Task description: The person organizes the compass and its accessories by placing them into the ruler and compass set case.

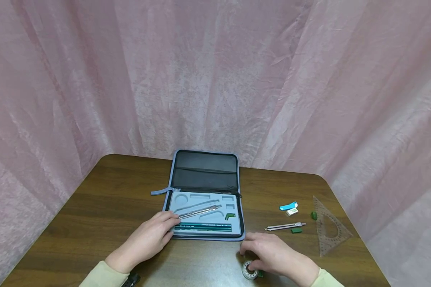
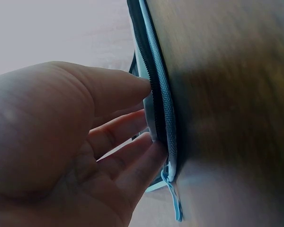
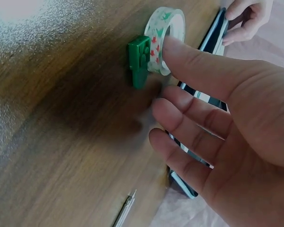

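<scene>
An unzipped drafting case [image 1: 205,240] lies opened out on the table. Its pale moulded tray [image 1: 233,229] holds a metal compass [image 1: 201,211], dark green pencils [image 1: 202,227] and a green L-shaped piece [image 1: 230,216]. My left hand [image 1: 154,235] rests at the tray's front left corner, fingertips by one end of the compass; the left wrist view shows its thumb against the zipped edge [image 2: 158,85]. With fingers loosely bent, my right hand [image 1: 273,253] has its thumb at a roll of clear tape [image 3: 156,40] with green and red prints. A green block [image 3: 140,54] is beside the roll.
Right of the case lie a blue-sleeved item [image 1: 288,206], a white eraser [image 1: 292,211], a second metal compass [image 1: 284,227], a flat green piece [image 1: 296,230], a small green item [image 1: 314,215] and a clear set square [image 1: 321,235]. A pink curtain [image 1: 215,79] hangs behind the table.
</scene>
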`<state>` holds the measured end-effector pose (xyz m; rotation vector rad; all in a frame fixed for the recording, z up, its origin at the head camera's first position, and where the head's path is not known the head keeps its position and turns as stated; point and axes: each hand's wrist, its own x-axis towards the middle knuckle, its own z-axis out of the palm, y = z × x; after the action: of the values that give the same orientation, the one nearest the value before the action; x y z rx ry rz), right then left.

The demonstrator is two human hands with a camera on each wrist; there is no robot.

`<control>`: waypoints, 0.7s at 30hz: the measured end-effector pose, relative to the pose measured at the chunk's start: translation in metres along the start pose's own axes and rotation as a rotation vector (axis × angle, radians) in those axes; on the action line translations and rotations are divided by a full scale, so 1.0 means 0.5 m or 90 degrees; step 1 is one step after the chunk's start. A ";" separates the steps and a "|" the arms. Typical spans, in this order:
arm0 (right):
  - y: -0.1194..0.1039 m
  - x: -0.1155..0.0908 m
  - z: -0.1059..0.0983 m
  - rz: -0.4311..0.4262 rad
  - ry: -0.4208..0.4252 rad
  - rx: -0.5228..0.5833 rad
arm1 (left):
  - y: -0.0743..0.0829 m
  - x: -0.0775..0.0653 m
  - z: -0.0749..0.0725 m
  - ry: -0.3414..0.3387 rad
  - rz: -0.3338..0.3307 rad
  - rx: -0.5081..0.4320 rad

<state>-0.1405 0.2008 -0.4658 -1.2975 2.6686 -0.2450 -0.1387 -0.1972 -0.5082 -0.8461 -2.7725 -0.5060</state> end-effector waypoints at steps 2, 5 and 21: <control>0.002 0.002 0.002 0.006 -0.008 0.007 | 0.000 0.000 0.000 0.000 -0.002 -0.002; 0.001 0.003 0.002 0.006 -0.007 0.019 | 0.000 0.000 0.001 -0.001 -0.003 -0.002; -0.001 -0.005 0.001 -0.023 -0.058 0.087 | 0.004 0.000 -0.003 -0.008 -0.004 -0.007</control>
<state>-0.1383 0.2025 -0.4658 -1.2838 2.5072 -0.3573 -0.1377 -0.1962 -0.5063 -0.8466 -2.7871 -0.5188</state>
